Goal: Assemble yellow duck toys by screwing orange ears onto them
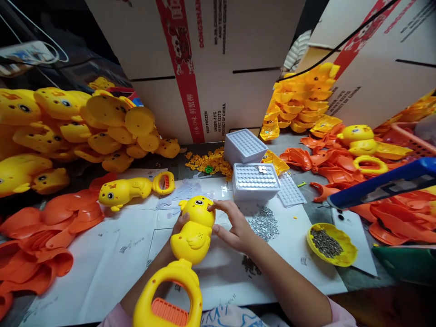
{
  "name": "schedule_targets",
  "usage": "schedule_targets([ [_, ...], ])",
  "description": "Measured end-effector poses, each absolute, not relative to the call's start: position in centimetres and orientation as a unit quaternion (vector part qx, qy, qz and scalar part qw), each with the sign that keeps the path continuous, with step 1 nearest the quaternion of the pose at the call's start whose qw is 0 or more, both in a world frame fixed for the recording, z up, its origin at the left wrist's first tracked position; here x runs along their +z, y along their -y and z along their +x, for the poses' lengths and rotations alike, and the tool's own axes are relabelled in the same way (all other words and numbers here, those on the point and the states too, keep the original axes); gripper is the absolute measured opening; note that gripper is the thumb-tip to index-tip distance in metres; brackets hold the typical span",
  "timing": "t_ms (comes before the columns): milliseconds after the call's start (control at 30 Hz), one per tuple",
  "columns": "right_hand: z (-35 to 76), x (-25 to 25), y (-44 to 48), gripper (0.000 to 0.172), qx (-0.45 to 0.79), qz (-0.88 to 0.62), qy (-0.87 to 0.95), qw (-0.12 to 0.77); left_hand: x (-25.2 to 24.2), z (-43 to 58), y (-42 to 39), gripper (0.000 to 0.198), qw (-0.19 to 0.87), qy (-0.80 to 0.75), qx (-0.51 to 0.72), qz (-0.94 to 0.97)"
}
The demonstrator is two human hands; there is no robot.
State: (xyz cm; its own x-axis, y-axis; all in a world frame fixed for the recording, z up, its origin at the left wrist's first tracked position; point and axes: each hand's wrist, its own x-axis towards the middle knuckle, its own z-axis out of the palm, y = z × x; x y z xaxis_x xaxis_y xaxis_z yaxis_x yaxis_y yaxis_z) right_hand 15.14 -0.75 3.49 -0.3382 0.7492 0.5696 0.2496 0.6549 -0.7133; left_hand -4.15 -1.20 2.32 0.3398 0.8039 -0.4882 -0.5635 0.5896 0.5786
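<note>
A yellow duck toy (191,238) with a ring handle and an orange grille is held upright over the white paper, its handle toward me. My left hand (180,223) is closed round its far left side, mostly hidden behind it. My right hand (235,226) reaches in from the right, index fingertip at the duck's beak and thumb against its side. Whether a small part sits under those fingertips is hidden. To the left lies another yellow duck toy (131,190). Beside my right wrist is a pile of small silvery parts (265,224).
White trays of round pieces (256,178) stand ahead, near small orange parts (213,162). Yellow duck toys (109,125) are stacked left. Orange shells lie left (68,215) and right (402,213). A yellow bowl of screws (350,247) and a blue bar-shaped tool (384,184) are right.
</note>
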Motion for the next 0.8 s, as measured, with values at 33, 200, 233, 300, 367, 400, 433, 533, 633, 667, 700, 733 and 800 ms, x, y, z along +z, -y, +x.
schedule_targets([
  [33,15.2,3.5,0.7,0.052,0.269,-0.318,0.771,0.483,2.5,-4.1,1.2,0.068,0.797,-0.391,0.431,0.162],
  [200,15.4,3.6,0.7,0.036,0.306,-0.297,0.721,0.546,3.4,-4.6,0.9,0.066,0.685,-0.438,0.547,0.198],
  [233,15.4,3.7,0.8,0.036,0.319,-0.288,0.711,0.557,3.5,-4.7,0.8,0.065,0.639,-0.450,0.589,0.204],
  [300,15.2,3.9,1.1,0.043,0.349,-0.260,0.703,0.562,3.7,-4.9,0.5,0.068,0.540,-0.469,0.666,0.213],
  [367,14.9,4.2,1.4,0.047,0.367,-0.239,0.708,0.554,3.8,-5.0,0.2,0.071,0.465,-0.484,0.708,0.219],
  [400,14.8,4.2,1.4,0.047,0.370,-0.235,0.711,0.550,3.9,-5.0,0.0,0.072,0.442,-0.490,0.718,0.221],
  [433,14.7,4.2,1.4,0.048,0.369,-0.237,0.713,0.547,4.0,-5.0,-0.1,0.072,0.424,-0.497,0.724,0.222],
  [533,14.4,3.8,1.4,0.052,0.358,-0.252,0.713,0.547,4.7,-5.1,-0.4,0.074,0.391,-0.507,0.735,0.222],
  [633,14.2,3.1,1.4,0.054,0.345,-0.274,0.708,0.552,5.4,-4.9,-1.0,0.074,0.406,-0.500,0.730,0.231],
  [667,14.2,2.9,1.5,0.053,0.340,-0.281,0.707,0.553,5.6,-4.7,-1.3,0.072,0.422,-0.495,0.721,0.238],
  [700,14.1,2.7,1.6,0.052,0.335,-0.288,0.705,0.555,5.7,-4.6,-1.6,0.070,0.441,-0.489,0.712,0.245],
  [733,14.1,2.6,1.6,0.051,0.329,-0.294,0.703,0.557,5.8,-4.4,-2.1,0.069,0.459,-0.481,0.703,0.253],
  [800,14.2,2.5,1.6,0.050,0.320,-0.304,0.697,0.564,5.9,-4.1,-3.1,0.068,0.491,-0.466,0.686,0.266],
])
